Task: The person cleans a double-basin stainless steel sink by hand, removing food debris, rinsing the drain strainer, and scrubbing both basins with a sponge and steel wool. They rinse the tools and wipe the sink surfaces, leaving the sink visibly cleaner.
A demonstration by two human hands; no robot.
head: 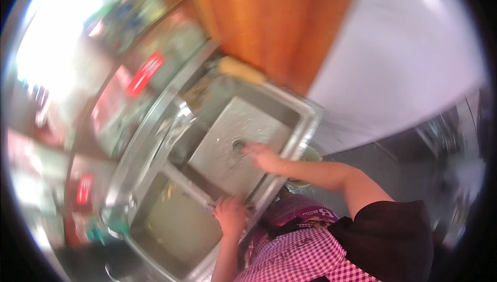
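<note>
A stainless-steel double sink (308,121) lies before me, tilted in the view. My right hand (266,158) reaches into the farther basin, its fingertips beside the drain hole (237,145). The basin floor (223,169) looks wet, and blur hides whether anything is between those fingers. At the near end of the divider (188,185), my left hand (231,215) bends its fingers over the sink's rim. Cloudy, yellowish water (178,220) stands in the nearer basin, with small pale bits in it.
A yellowish elongated object (240,70) lies along the sink's far edge, by an orange-brown wooden panel (271,18). A faucet (186,113) rises at the back. Blurred shelves with red labels (145,74) stand behind. Below the front rim is a round container (310,158).
</note>
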